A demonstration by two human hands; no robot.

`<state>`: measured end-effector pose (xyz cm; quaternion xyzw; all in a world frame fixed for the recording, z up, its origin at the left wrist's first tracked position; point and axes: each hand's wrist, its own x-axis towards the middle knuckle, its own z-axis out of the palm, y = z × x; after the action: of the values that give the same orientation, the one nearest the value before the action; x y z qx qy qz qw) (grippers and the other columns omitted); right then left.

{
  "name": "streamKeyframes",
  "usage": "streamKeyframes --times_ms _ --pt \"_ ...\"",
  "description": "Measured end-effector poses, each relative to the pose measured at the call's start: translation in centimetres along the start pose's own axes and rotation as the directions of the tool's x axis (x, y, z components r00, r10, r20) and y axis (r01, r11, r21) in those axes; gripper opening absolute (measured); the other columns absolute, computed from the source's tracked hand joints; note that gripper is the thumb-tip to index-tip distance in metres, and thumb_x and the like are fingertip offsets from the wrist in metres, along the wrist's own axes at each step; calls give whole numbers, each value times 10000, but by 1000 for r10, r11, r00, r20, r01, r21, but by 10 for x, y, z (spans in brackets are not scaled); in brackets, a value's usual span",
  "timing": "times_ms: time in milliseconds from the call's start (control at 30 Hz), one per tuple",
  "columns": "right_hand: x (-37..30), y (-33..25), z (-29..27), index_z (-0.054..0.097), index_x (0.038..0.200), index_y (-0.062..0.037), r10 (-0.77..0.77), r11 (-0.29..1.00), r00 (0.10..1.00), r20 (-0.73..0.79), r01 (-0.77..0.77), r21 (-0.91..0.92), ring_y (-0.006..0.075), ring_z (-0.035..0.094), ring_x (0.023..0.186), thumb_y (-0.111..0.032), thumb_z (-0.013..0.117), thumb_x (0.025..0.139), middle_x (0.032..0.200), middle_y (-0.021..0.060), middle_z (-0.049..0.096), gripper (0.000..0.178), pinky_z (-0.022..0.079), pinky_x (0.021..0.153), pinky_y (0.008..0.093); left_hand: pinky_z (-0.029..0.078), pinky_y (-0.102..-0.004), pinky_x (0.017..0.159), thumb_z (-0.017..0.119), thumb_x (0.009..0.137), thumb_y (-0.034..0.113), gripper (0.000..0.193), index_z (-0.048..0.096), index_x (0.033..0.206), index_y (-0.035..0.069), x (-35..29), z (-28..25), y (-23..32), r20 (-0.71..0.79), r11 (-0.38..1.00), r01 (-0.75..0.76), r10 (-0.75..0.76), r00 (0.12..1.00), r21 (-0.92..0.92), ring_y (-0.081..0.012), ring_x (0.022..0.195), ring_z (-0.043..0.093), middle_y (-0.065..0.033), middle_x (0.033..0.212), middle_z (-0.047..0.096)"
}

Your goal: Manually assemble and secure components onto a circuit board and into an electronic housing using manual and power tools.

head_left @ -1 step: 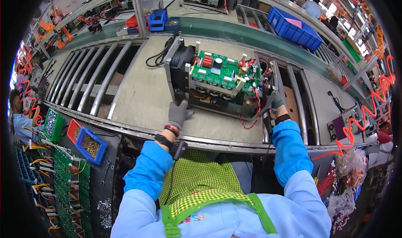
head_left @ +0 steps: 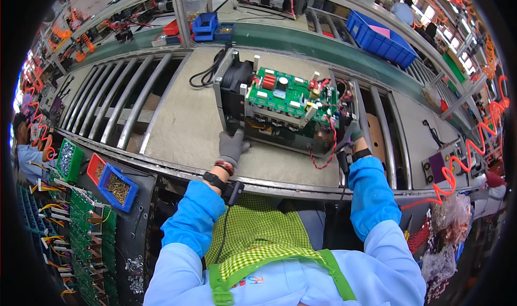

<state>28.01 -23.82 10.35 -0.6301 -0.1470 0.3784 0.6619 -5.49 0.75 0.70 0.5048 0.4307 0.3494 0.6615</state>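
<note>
An open machine chassis [head_left: 291, 135] sits on the workbench in front of me, slightly askew. On top it carries a green circuit board [head_left: 291, 96] with red and white parts, and a black fan [head_left: 237, 77] fills its left end. Twisted red and black wires [head_left: 325, 163] hang over its front edge. My left hand [head_left: 232, 146], in a grey glove, is closed at the chassis's lower left front corner, its thumb pointing right. At the right end panel, my right hand [head_left: 357, 139] grips the lower front corner, with most of its fingers hidden.
Metal rollers [head_left: 126, 104] flank the bench board [head_left: 177, 128] on the left, and more rollers [head_left: 381, 128] on the right. A black cable [head_left: 202, 78] lies behind the chassis. Blue screw bin [head_left: 118, 187] stands at lower left. A coiled red hose [head_left: 458, 171] hangs at right.
</note>
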Motion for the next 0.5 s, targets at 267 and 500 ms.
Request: streamKeyframes --times_ms 267,500 --pt "-109 47 46 436 1467 -32 -193 977 960 204 207 -47 191 520 1235 -584 397 1032 1364 112 553 704 409 1079 388 559 -335 650 666 938 361 454 573 1083 -59 117 10 37 286 914 -76 -45 957 399 -207 741 688 -140 879 690" --pt "-192 50 66 447 1449 0 -12 837 780 626 351 -421 203 562 1177 -415 523 1004 1316 155 579 614 451 1024 375 556 -327 827 567 1001 379 454 561 1290 28 82 -40 116 553 949 -23 -163 817 313 -175 949 652 -67 1051 636"
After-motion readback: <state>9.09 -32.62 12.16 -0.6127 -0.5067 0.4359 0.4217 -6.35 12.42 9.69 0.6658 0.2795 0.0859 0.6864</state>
